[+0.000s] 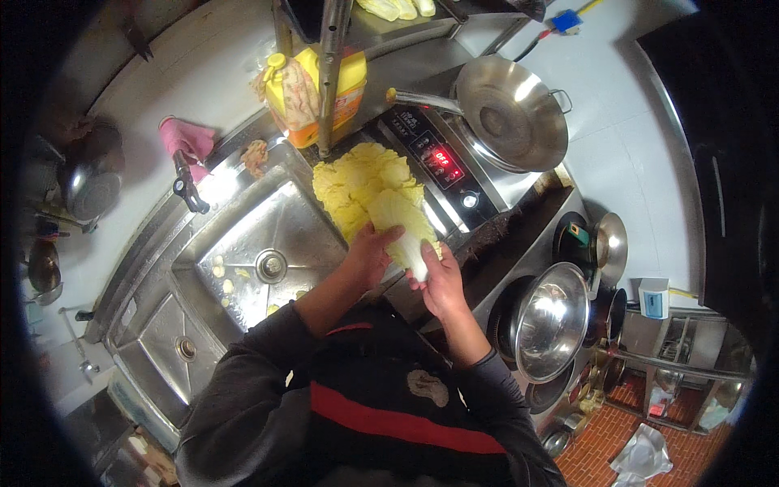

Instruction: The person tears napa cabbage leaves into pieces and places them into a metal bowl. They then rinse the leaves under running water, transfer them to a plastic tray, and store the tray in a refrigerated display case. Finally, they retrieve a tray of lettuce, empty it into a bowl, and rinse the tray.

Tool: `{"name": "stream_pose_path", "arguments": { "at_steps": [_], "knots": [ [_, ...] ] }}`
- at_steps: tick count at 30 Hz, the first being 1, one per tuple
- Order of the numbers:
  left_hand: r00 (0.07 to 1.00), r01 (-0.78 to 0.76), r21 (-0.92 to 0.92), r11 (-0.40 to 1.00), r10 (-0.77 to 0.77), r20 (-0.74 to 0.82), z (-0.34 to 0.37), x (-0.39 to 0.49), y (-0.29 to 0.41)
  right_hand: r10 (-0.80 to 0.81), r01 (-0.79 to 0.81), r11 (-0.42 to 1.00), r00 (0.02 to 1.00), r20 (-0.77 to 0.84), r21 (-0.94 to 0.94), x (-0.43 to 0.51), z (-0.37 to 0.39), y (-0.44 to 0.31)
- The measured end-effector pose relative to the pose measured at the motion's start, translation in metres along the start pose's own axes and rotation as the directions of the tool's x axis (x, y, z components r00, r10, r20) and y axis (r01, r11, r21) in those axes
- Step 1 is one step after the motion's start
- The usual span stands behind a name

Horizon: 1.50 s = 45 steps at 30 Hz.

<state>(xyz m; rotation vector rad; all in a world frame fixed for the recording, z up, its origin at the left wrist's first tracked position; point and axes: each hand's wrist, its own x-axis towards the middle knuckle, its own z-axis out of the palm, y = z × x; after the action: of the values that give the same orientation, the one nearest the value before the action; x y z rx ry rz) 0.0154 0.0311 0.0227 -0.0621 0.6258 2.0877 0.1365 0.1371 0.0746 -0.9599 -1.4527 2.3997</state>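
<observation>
Between my two hands is a single napa cabbage leaf [398, 216], its white stem end toward my body. My right hand [439, 280] grips the stem end, thumb on top. My left hand [372, 252] holds the leaf's left edge between thumb and fingers. Just beyond lies a spread of yellow-green cabbage leaves [356, 176], at the strip between the sink and the cooker; the held leaf overlaps them. What supports these leaves is hidden beneath them. To the left, a stainless steel sink basin [231, 243] contains several small cabbage scraps around its drain [271, 265].
A wok [505, 115] sits on the induction cooker [450, 164], whose display is lit. A metal post [331, 73] rises before a yellow oil jug [344, 91]. Right of me stand a steel bowl [554, 322] and pans. The tap [190, 192] carries a pink cloth [185, 140].
</observation>
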Motion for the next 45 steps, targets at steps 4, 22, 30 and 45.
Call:
{"name": "stream_pose_path", "arguments": {
  "at_steps": [4, 22, 30, 45],
  "knots": [
    [0.993, -0.066, 0.092, 0.994, 0.075, -0.093, -0.009, -0.008, 0.005, -0.032, 0.026, 0.984, 0.999, -0.032, -0.176, 0.006, 0.009, 0.008],
    [0.986, -0.030, 0.161, 0.986, 0.055, -0.154, -0.018, -0.014, 0.005, 0.033, -0.030, 0.991, 0.999, 0.020, -0.129, -0.002, 0.008, 0.020],
    [0.969, 0.174, 0.077, 0.982, -0.157, -0.188, -0.059, -0.061, 0.013, 0.126, -0.081, 0.981, 0.959, 0.255, -0.177, -0.005, -0.006, 0.059],
    [0.899, 0.018, 0.948, 0.319, 0.410, -0.155, -0.010, 0.062, 0.031, 0.006, 0.031, 0.944, 0.994, 0.111, -0.329, 0.098, -0.087, 0.064]
  ]
}}
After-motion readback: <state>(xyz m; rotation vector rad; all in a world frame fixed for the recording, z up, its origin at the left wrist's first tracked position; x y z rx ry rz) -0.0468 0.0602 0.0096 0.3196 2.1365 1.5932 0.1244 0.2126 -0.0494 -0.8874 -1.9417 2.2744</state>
